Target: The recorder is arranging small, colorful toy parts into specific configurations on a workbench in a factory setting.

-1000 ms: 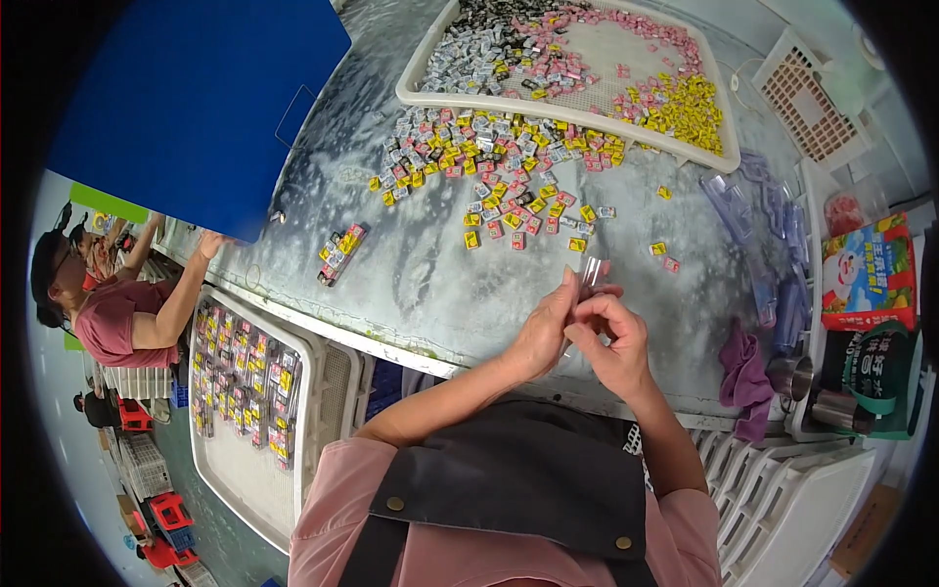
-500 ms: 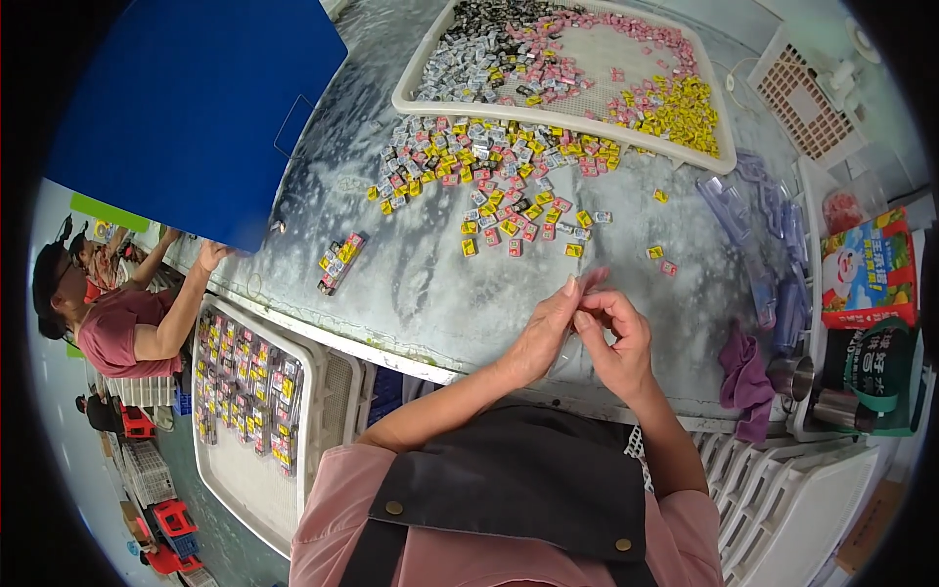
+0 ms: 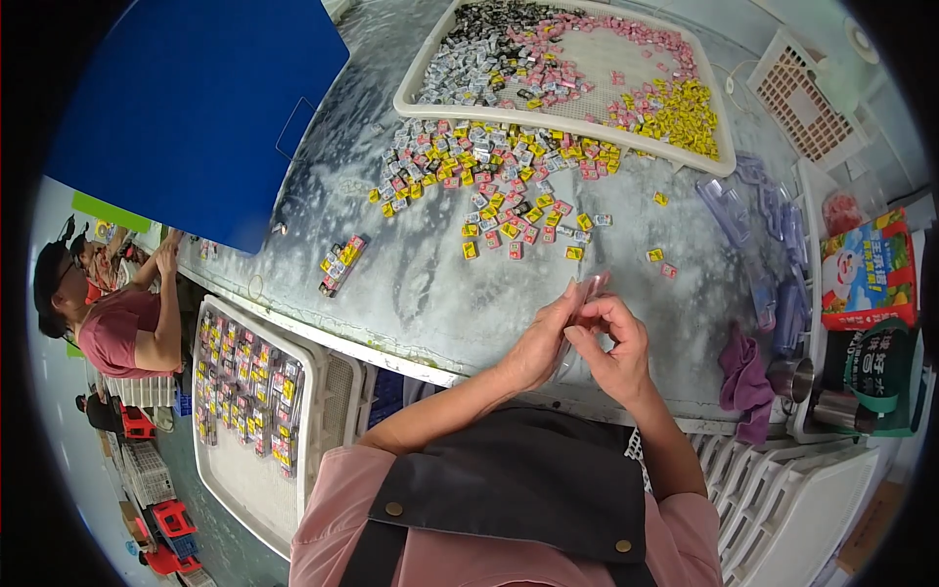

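Observation:
My left hand and my right hand meet just above the near edge of a grey worktable. Together they pinch a small clear plastic sleeve that sticks up between the fingertips. Beyond my hands lies a loose spread of small yellow, pink and black wrapped pieces. A short packed row of such pieces lies alone to the left.
A white tray heaped with sorted pieces stands at the far side. Clear plastic sleeves and a purple cloth lie at right. A blue board covers the far left. Below left, a tray holds packed rows; another person sits there.
My hands have stayed together over the table's near edge, shifting their fingers around the clear sleeve. The view has drifted slightly.

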`<state>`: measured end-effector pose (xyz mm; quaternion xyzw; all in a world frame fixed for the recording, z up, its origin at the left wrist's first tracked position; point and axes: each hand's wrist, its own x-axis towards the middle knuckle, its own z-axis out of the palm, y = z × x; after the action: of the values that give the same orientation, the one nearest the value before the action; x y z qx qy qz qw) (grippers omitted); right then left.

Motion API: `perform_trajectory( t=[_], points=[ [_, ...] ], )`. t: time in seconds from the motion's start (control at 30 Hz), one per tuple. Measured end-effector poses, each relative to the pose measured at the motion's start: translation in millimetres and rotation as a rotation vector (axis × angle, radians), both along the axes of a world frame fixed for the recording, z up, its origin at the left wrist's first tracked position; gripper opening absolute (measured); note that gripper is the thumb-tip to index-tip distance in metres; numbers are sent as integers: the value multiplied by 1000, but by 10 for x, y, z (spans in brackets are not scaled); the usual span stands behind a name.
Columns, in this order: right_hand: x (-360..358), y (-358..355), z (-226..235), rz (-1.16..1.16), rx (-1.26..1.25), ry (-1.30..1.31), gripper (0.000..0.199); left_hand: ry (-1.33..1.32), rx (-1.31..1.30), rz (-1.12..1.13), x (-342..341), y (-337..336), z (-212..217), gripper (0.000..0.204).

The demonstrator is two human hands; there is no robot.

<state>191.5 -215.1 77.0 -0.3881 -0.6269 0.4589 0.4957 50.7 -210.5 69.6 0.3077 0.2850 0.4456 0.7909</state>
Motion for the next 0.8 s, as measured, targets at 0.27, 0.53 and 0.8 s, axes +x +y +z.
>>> perform_trajectory(
  t=[0.27,0.53,0.8],
  points=[
    [-7,-42,6,-6,-20,-19,27,-87,-50,-40,-11,-28,-15,75],
    [-22,-48,20,-9,-23,-17,27,-139,-61,-37,-27,-9,10,72],
    [64,2,26,28,-10,-38,25,48,-13,44,64,20,-7,66]
  ],
)
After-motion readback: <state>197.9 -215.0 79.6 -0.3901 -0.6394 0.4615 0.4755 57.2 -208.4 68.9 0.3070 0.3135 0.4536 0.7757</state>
